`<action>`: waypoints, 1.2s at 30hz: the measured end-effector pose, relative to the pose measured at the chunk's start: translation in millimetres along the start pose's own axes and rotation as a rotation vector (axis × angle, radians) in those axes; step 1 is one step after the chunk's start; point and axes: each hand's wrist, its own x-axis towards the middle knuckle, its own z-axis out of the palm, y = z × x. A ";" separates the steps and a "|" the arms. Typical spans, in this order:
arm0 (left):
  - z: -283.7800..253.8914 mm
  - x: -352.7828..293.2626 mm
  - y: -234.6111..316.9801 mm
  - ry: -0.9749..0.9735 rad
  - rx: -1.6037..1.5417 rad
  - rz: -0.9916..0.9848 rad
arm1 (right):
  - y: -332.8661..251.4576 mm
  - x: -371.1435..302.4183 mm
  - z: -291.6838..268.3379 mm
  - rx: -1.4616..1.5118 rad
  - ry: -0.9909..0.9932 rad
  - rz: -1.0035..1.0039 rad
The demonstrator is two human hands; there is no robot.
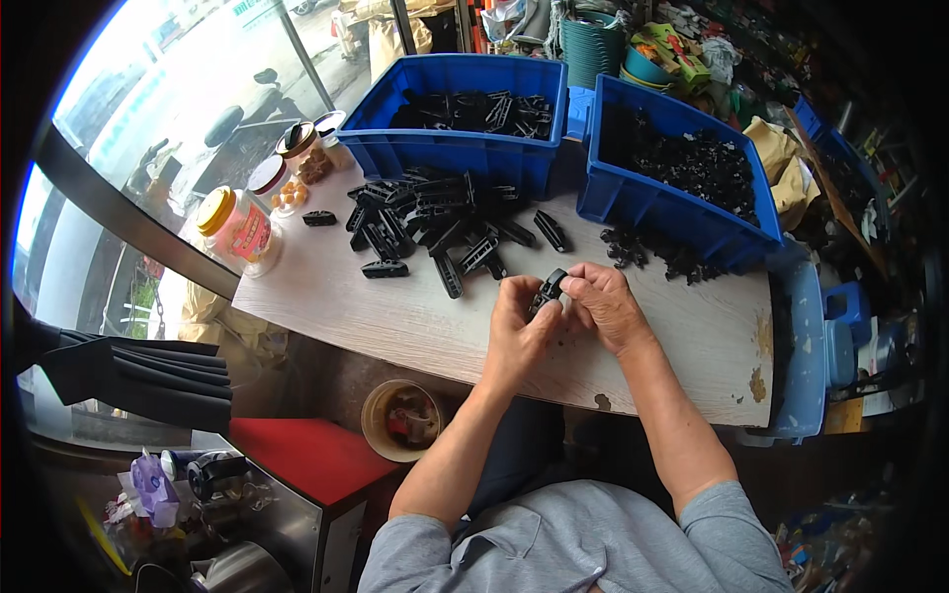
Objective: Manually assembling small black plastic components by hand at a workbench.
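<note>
Over the front part of the table, my left hand (pixel 521 326) is closed around a small black plastic part (pixel 550 288), holding it tilted. My right hand (pixel 605 304) meets it from the other side, thumb and fingers pinched at the part's upper end; whether a second small piece sits in that pinch is hidden. Beyond my hands lies a loose pile of long black plastic pieces (pixel 420 212) with slotted sides. One such piece (pixel 552 231) rests apart, just past my fingers. Small black clip-like bits (pixel 682 265) are scattered to the right.
A blue bin (pixel 445 158) of long black pieces and another blue bin (pixel 672 212) of small black bits stand along the table's (pixel 336 306) far side. Jars, one a yellow-lidded jar (pixel 237 227), line the left edge by the window. A bucket (pixel 381 420) stands below the front edge.
</note>
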 end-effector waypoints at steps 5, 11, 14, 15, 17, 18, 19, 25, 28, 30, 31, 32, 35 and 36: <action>5.4 -12.1 -11.2 0.119 0.182 0.216 | 0.5 -17.6 -2.2 0.040 0.034 -0.004; 10.6 -15.0 -9.9 0.222 0.806 0.484 | 0.9 -39.8 -18.8 0.103 0.202 0.033; 14.4 -12.9 -7.7 0.221 1.059 0.603 | -9.6 -57.1 -32.8 0.124 0.300 0.120; 17.1 -12.7 -8.0 0.206 1.047 0.607 | -10.4 -61.9 -45.3 0.092 0.374 0.107; 21.2 -12.5 -8.1 0.192 1.177 0.557 | -16.8 -70.4 -65.5 0.039 0.549 0.106; 22.8 -12.6 -8.2 0.180 1.170 0.561 | -20.9 -75.3 -76.2 0.005 0.629 0.118; 23.5 -11.5 -8.9 0.185 1.175 0.553 | -23.9 -78.8 -87.6 -0.030 0.708 0.130; 22.2 -9.6 -10.3 0.188 1.201 0.533 | -30.3 -70.5 -127.1 -0.201 0.955 0.199; 21.5 -9.9 -10.0 0.178 1.189 0.526 | -35.0 -63.9 -128.7 -0.327 0.939 0.179; 22.8 -10.8 -6.0 0.180 1.180 0.523 | -39.5 -59.3 -122.2 -0.478 0.946 0.240; 23.5 -11.0 -5.4 0.180 1.180 0.521 | -38.3 -56.8 -121.6 -0.479 0.945 0.241; 24.3 -11.0 -5.0 0.182 1.165 0.523 | -36.4 -54.5 -121.7 -0.562 0.950 0.237; 21.8 -11.1 -5.4 0.186 1.126 0.532 | -36.4 -49.4 -119.8 -0.674 0.945 0.246; 20.5 -11.0 -5.5 0.191 1.101 0.542 | -37.1 -48.6 -119.8 -0.705 0.938 0.256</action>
